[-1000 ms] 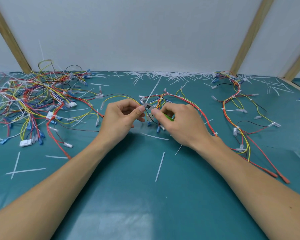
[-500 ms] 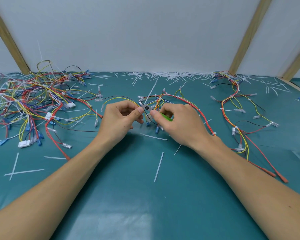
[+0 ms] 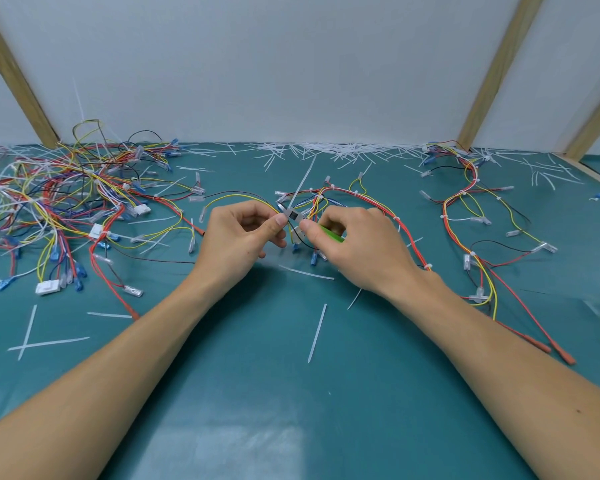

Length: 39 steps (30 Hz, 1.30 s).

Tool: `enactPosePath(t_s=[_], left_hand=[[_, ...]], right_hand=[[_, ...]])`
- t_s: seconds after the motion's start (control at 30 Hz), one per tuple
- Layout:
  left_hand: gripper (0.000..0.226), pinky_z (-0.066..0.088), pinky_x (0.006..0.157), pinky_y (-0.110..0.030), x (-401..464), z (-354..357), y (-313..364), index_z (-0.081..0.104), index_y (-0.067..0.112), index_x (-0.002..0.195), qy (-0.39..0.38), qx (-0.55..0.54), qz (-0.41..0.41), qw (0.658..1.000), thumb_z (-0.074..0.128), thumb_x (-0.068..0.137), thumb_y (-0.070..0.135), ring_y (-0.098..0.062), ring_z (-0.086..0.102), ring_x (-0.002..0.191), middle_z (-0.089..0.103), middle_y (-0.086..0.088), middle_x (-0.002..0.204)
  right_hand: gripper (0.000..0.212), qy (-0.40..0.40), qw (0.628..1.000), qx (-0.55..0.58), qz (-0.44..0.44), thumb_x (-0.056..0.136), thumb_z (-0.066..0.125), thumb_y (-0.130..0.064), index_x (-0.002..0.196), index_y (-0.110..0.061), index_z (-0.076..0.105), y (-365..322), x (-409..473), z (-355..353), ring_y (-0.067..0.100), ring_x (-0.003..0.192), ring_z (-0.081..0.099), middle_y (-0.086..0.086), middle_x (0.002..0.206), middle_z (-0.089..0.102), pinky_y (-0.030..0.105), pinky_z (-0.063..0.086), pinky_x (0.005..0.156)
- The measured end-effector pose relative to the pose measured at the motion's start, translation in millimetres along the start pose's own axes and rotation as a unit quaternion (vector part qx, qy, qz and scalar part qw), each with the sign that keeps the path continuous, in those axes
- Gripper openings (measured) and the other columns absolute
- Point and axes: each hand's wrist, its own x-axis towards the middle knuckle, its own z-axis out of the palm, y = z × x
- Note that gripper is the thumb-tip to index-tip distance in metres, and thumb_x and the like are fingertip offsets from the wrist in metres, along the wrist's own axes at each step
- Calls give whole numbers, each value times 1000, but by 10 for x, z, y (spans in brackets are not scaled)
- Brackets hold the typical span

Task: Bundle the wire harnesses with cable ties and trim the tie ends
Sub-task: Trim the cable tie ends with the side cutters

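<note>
The wire harness (image 3: 357, 199) lay in a red-and-yellow loop at the middle of the teal bench (image 3: 291, 410), its near end lifted between the person's two hands. The left hand (image 3: 239, 240) had its fingers curled, thumb and forefinger pinching the wires just beside a white cable tie (image 3: 300, 185), whose long untrimmed tail stood up and leaned away toward the wall. The right hand (image 3: 357, 247) was closed around a green-handled cutter (image 3: 331, 233), its small metal head (image 3: 293, 215) touching the tie where the two grips met; I could not tell whether the blades were closed on it. The right hand's knuckles hid most of the tool and the wires behind it. To the left, well apart, a tangled heap of unbundled harnesses (image 3: 59, 209) sprawled with blue terminals and white connectors at its edges. To the right another harness (image 3: 471, 237), already tied at intervals, snaked from the back of the bench toward the near edge, ending in red sleeves. Cut tie ends (image 3: 317, 332) lay scattered near the forearms, and a thick drift of white offcuts (image 3: 326, 150) ran along the foot of the pale wall, between slanting wooden battens (image 3: 492, 67).
</note>
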Motion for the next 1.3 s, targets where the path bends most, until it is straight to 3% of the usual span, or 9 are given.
enactPosePath(t_s=[0.3,0.5,0.7,0.87,1.07,1.3], left_hand=[[15,50,50,-22,20,-17,-4,69,17,81,-15,5,2,1000,70,95,24,-14,74,70,74,3,71],[15,49,49,-22,37,-11,-20,67,16,81,-17,9,-1,1000,70,95,22,-12,73,70,74,4,71],[17,50,50,-22,47,-28,4,67,17,83,13,-9,10,1000,69,92,31,-14,73,71,73,2,69],[18,49,50,-22,35,-27,-3,67,15,83,8,2,7,1000,70,93,30,-14,73,72,73,2,70],[19,47,49,-19,24,-26,13,68,12,83,18,5,8,1000,71,93,27,-14,74,71,74,1,70],[14,45,49,-22,8,9,44,68,16,80,2,13,8,1000,70,94,18,-10,72,67,74,1,69]], right_hand=[[46,36,998,-38,-21,96,53,-64,76,-22,59,5,-25,28,21,65,51,-7,56,52,36,39,61],[39,43,998,-37,-32,96,55,-62,88,-26,66,-3,-23,4,16,71,56,-9,69,62,35,45,65],[42,60,997,-52,-26,92,57,-66,84,-27,69,-34,-21,-2,19,68,54,-7,64,61,36,46,66],[44,42,998,-47,-18,93,57,-65,79,-25,67,-26,-37,-19,20,67,54,-5,63,61,36,46,64],[44,31,998,-42,-22,95,55,-64,79,-24,67,-29,-26,-6,21,66,50,-5,61,57,34,35,61],[42,40,998,-45,-23,94,53,-65,82,-26,65,2,-36,34,22,70,54,-9,62,56,34,36,61]])
